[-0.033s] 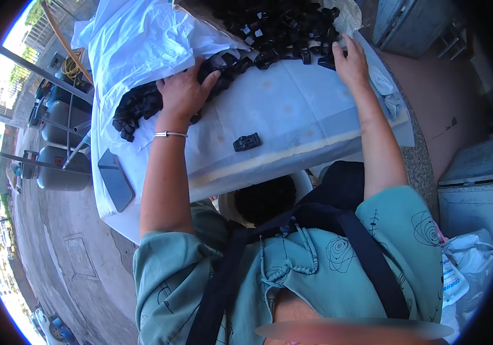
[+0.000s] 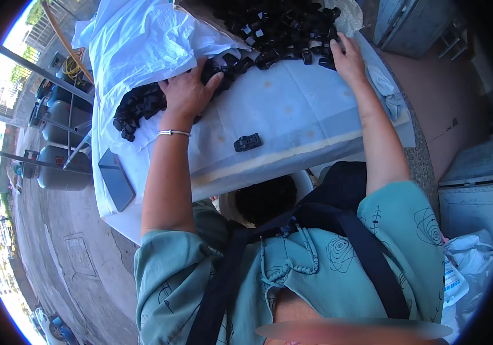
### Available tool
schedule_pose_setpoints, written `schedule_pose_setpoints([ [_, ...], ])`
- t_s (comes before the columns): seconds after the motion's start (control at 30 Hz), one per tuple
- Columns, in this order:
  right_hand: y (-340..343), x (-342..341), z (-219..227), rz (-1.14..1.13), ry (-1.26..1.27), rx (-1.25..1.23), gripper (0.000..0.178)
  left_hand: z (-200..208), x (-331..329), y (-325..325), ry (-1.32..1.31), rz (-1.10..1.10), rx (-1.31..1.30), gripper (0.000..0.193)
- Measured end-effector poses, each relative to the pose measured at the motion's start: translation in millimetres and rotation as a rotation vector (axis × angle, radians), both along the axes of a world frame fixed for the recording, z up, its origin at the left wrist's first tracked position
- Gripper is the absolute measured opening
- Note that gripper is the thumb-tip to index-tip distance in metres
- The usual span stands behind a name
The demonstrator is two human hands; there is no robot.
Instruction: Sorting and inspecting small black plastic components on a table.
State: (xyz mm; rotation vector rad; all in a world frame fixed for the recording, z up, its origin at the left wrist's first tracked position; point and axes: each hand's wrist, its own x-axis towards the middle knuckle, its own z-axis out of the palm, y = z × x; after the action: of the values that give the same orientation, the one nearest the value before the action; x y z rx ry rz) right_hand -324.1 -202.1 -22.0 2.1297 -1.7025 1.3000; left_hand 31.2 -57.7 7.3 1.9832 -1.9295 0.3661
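My left hand (image 2: pixel 188 95) lies over the pile of small black plastic parts (image 2: pixel 140 103) on the left of the white-covered table, its thumb spread away from the other fingers. Some fingertips are lost among the parts there. On the far right, my right hand (image 2: pixel 348 60) reaches to the edge of the large heap of black parts (image 2: pixel 281 29), fingers apart and close to the nearest pieces. Whether it touches them I cannot tell. One single black plastic part (image 2: pixel 247 142) sits alone near the table's front edge.
A crumpled white plastic sheet (image 2: pixel 137 40) covers the table's far left. A phone (image 2: pixel 115 181) lies at the left edge. Below the front edge stands a white bucket (image 2: pixel 303 187) with dark contents. Grey tanks (image 2: pixel 65 167) are off to the left; a plastic bag (image 2: pixel 474 253) is at lower right.
My left hand has shifted very slightly to the right, and my right hand a little to the left. The parts look the same.
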Motion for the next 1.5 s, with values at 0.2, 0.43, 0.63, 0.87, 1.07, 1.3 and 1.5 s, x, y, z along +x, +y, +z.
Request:
schedule_pose_setpoints([
  [0.2, 5.5, 77.9, -0.3, 0.21, -0.089, 0.156, 0.053, -14.6, -7.6, 25.2, 0.054, -0.095, -0.149, 0.045],
  [0.43, 68.3, 119.9, 8.4, 0.433, -0.054, 0.231, 0.044, -6.9, -17.1, 61.3, 0.114, -0.174, -0.072, 0.046],
  [0.63, 112.9, 95.5, 32.1, 0.523, -0.019, -0.058, 0.029, 11.1, -25.9, 103.3, 0.164, -0.077, -0.418, 0.035],
  [0.87, 166.2, 99.2, 41.6, 0.47, 0.361, 0.102, 0.028, -4.7, -57.3, 102.5, 0.399, -0.293, -0.148, 0.027],
  [1.07, 163.0, 107.4, 25.9, 0.504, 0.342, 0.087, 0.03, -6.4, -67.2, 100.6, 0.37, -0.212, -0.073, 0.034],
  [1.3, 165.9, 132.9, 22.7, 0.881, 0.297, -0.141, 0.032, 1.4, -36.5, 115.9, 0.313, -0.047, -0.227, 0.036],
  [1.5, 187.3, 135.8, 34.4, 0.831, 0.404, 0.227, 0.027, -14.1, -27.8, 117.1, 0.292, -0.096, -0.204, 0.033],
])
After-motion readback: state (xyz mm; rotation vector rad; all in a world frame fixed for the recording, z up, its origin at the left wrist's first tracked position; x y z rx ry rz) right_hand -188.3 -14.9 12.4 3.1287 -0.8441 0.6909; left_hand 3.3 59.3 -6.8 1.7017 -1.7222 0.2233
